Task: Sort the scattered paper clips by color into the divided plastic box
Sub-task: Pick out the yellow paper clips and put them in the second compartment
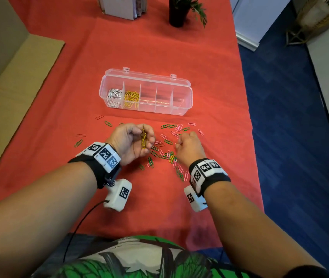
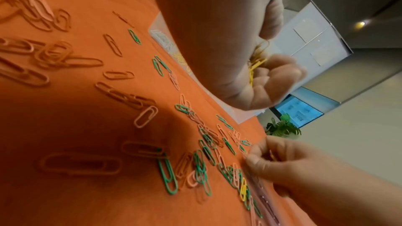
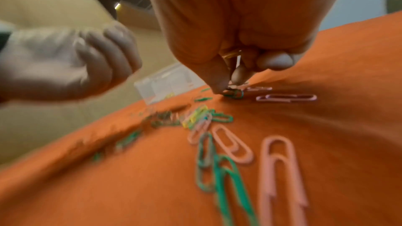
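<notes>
Down on the cloth (image 1: pixel 159 47), left hand (image 1: pixel 132 142) pinches yellow clips (image 1: pixel 144 141); right hand (image 1: pixel 187 149) pinching too, probably best grabbing one colour only.

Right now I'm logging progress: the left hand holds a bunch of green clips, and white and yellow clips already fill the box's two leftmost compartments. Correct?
Not quite: the clips in the left hand are yellow, not green, as the head view shows. White and yellow clips do sit in the two leftmost compartments of the box.
</notes>
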A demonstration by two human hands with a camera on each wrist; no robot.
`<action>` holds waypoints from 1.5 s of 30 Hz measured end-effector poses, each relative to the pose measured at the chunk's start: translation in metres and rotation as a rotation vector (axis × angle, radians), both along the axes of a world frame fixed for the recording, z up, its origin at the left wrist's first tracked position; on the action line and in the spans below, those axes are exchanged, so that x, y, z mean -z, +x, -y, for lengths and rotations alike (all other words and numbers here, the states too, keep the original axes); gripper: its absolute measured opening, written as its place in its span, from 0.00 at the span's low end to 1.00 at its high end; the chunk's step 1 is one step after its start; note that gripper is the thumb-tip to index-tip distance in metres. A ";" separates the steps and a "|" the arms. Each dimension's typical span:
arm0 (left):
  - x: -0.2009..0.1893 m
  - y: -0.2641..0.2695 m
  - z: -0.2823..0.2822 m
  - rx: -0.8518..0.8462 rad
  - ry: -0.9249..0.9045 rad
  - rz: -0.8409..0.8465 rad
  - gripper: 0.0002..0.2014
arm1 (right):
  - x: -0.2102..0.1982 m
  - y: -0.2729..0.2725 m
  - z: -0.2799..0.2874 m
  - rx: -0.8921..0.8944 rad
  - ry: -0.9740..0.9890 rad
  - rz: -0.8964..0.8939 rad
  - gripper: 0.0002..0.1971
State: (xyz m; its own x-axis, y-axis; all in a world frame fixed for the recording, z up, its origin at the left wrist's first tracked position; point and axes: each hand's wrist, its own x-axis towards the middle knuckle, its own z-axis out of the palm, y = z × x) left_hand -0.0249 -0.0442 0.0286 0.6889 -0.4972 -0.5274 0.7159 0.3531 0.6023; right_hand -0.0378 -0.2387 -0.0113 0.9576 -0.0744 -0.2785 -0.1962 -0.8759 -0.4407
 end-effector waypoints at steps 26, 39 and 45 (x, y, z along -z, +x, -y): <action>0.038 -0.007 0.058 0.387 1.012 0.637 0.06 | -0.022 -0.011 0.033 0.619 0.933 -0.084 0.11; 0.009 0.000 0.008 -0.059 0.337 -0.062 0.10 | -0.037 0.007 -0.023 0.297 0.755 0.080 0.11; 0.016 -0.003 0.001 -0.003 0.602 0.093 0.14 | -0.037 0.014 -0.045 0.146 0.559 0.126 0.07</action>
State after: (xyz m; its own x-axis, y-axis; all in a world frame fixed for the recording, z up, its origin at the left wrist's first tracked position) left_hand -0.0279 -0.0448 0.0126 0.7466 -0.1285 -0.6527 0.6501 -0.0671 0.7569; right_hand -0.0238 -0.1934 0.0258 0.9766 -0.0829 -0.1984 -0.2138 -0.4722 -0.8552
